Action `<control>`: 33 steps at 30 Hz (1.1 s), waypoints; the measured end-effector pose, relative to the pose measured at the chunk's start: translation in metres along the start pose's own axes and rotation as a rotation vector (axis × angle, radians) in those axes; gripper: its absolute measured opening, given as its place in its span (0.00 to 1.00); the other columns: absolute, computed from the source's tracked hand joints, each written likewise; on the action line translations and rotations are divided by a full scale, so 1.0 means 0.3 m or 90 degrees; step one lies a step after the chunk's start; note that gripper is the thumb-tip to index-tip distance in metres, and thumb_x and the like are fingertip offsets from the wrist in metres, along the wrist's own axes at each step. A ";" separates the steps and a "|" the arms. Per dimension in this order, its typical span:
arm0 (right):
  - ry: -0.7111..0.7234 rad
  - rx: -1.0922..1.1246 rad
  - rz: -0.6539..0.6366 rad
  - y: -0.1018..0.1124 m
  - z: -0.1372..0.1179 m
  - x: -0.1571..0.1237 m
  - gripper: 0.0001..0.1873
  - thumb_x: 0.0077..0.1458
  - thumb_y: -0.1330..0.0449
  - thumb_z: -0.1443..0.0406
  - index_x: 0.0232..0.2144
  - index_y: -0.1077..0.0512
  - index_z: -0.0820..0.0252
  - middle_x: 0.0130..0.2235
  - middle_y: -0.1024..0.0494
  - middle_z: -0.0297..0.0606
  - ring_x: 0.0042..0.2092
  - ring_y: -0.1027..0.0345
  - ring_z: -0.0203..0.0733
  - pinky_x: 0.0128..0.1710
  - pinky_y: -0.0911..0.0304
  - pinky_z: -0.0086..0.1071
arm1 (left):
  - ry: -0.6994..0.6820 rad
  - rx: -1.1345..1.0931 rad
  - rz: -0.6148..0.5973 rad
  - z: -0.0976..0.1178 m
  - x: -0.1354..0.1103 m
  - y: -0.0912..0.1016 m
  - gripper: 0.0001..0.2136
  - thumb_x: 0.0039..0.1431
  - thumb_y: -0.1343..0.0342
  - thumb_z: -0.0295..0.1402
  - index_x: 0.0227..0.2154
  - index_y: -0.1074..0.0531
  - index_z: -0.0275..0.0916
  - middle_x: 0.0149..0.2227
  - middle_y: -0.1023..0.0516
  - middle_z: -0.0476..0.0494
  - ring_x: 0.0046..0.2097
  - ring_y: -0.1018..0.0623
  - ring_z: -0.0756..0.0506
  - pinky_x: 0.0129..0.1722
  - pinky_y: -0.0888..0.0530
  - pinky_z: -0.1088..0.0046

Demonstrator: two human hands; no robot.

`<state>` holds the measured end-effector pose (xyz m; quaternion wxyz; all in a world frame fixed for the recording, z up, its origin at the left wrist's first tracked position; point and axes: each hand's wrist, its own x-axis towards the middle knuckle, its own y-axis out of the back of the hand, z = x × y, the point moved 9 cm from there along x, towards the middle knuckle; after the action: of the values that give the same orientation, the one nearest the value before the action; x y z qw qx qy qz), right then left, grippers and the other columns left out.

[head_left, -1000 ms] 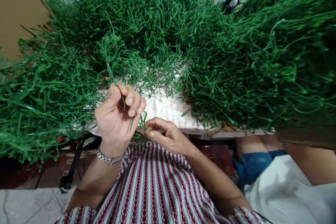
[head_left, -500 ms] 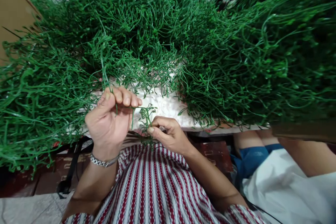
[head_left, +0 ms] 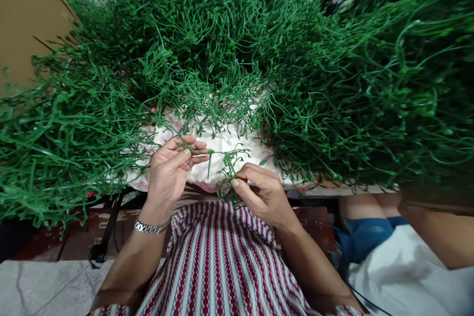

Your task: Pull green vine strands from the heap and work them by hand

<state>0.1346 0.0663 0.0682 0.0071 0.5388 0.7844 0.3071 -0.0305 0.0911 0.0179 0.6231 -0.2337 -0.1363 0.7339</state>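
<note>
My left hand (head_left: 168, 170), a metal watch band at its wrist, pinches a thin green plant stem (head_left: 198, 151) between thumb and fingers. The stem reaches to the right, and a short straight piece hangs down from its middle. Lower and to the right, my right hand (head_left: 264, 192) is closed, thumb against forefinger, on a small cluster of green sprigs (head_left: 229, 164) with bud-like tips. The stem's right end meets or overlaps this cluster; I cannot tell whether they are joined. Both hands are over the near edge of a pale cloth (head_left: 218, 133).
Large heaps of similar green stems (head_left: 207, 24) surround the cloth at left, back and right. A brown board (head_left: 33, 19) stands at the back left. Another person's knees and blue shorts (head_left: 366, 234) are close by on the right. A black strap (head_left: 107, 232) hangs below the left edge.
The left hand has turned and lowered, its thumb now pressing on the stem where its palm was more open before. In view, both hands appear further right; the camera has shifted slightly.
</note>
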 end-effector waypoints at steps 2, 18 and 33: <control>-0.001 -0.010 0.001 0.002 -0.002 0.003 0.11 0.56 0.47 0.69 0.22 0.35 0.62 0.22 0.37 0.31 0.25 0.44 0.31 0.26 0.49 0.27 | 0.010 0.009 0.011 -0.013 0.001 0.022 0.12 0.47 0.42 0.26 0.38 0.29 0.34 0.35 0.21 0.40 0.38 0.21 0.44 0.41 0.24 0.63; 0.053 -0.160 -0.056 -0.131 -0.050 0.015 0.10 0.58 0.49 0.67 0.25 0.34 0.63 0.24 0.32 0.36 0.27 0.40 0.34 0.28 0.46 0.27 | -0.206 0.630 -0.051 0.060 -0.145 -0.122 0.06 0.55 0.46 0.34 0.32 0.29 0.36 0.28 0.27 0.48 0.31 0.28 0.50 0.31 0.32 0.75; 0.060 -0.144 -0.003 0.037 -0.105 0.029 0.10 0.55 0.42 0.62 0.36 0.31 0.63 0.34 0.27 0.41 0.37 0.35 0.40 0.38 0.39 0.34 | -0.421 0.720 -0.047 0.075 -0.193 -0.143 0.06 0.55 0.48 0.23 0.25 0.33 0.39 0.24 0.31 0.48 0.30 0.30 0.49 0.32 0.34 0.74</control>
<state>0.1294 0.0614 0.1021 0.0316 0.5180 0.7455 0.4183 0.0010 0.0447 0.0682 0.5998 0.3726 0.0787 0.7037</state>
